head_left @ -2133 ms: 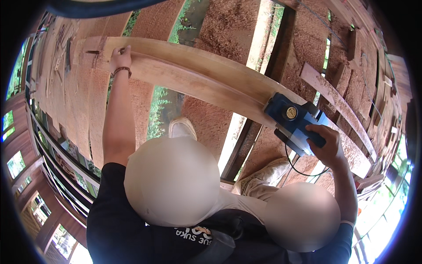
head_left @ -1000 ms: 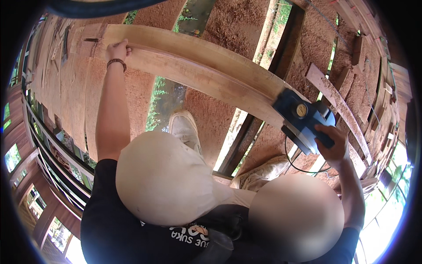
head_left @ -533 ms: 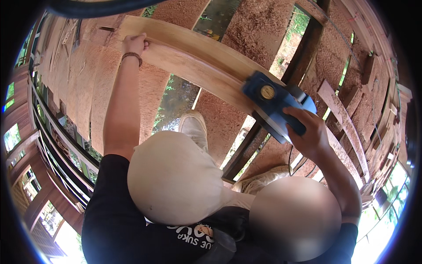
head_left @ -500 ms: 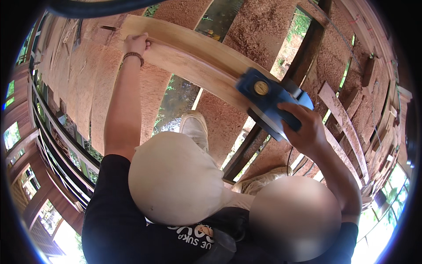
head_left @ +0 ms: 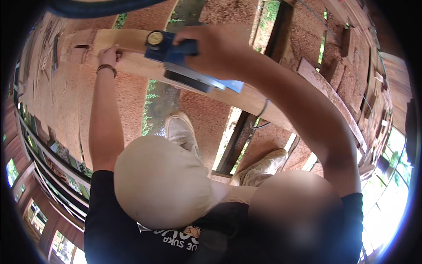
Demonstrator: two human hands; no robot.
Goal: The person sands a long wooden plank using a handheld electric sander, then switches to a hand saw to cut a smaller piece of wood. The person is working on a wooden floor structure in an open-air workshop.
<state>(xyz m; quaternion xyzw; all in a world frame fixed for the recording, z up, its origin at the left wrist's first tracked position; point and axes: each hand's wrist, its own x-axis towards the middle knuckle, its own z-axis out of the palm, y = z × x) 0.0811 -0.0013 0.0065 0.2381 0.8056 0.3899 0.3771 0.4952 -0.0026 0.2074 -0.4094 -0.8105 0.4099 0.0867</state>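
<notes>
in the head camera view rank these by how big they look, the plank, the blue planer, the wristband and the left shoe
1. plank, runs across most of the view
2. planer, though it sits nearer the camera, which inflates it
3. shoe, farther off, so its rank against the planer is unsure
4. wristband, clearly smallest

A blue planer [head_left: 189, 61] with a yellow round knob is seen on a pale tan plank [head_left: 132, 53]. Reddish-brown sawdust is spread below, green grass [head_left: 154, 101] shows between, and a dark beaded bracelet [head_left: 106, 67] is worn at far left.
</notes>
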